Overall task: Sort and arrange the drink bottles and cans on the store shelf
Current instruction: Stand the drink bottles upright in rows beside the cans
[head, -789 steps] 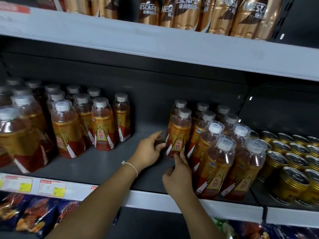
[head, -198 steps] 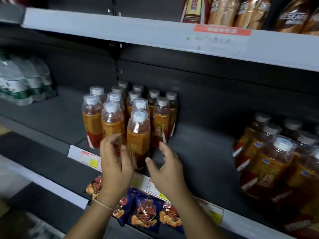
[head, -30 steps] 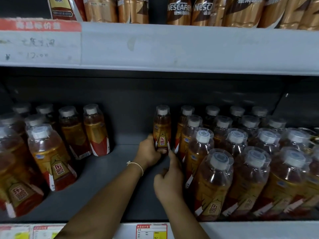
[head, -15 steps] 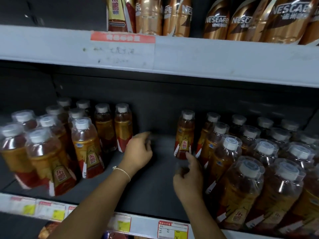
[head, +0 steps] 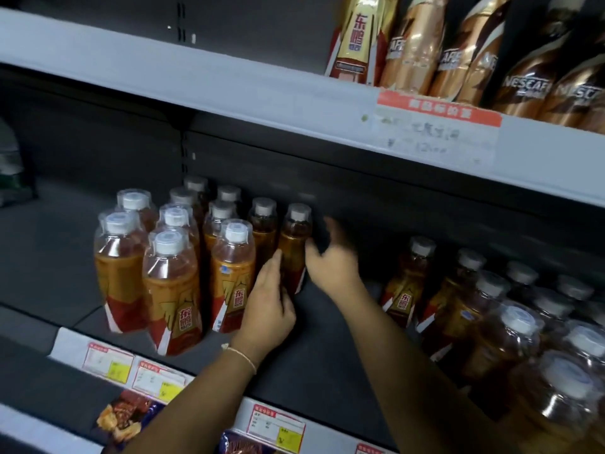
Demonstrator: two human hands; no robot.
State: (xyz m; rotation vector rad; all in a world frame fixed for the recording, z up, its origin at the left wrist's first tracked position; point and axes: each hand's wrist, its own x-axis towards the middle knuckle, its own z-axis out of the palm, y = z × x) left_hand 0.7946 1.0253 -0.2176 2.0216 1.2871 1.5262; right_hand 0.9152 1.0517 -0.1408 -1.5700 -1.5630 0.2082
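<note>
A left group of orange drink bottles [head: 172, 283] with white caps stands on the dark shelf [head: 327, 348]. A right group [head: 491, 326] of the same drink stands across a gap. At the right end of the left group stands one bottle [head: 294, 237]. My left hand [head: 268, 309] grips its lower part, index finger pointing up along its left side. My right hand [head: 332, 260] is blurred, fingers spread, thumb by the bottle's right side.
Above is a grey shelf edge [head: 229, 83] with a handwritten price label [head: 438, 132] and brown coffee bottles [head: 523, 77]. Price tags [head: 108, 362] line the front rail. Snack packs [head: 124, 417] lie on the shelf below. Water bottles [head: 13, 165] show at the far left.
The view swung left. Both hands moved from beside the right group across the gap to the end bottle of the left group; my left hand now grips it.
</note>
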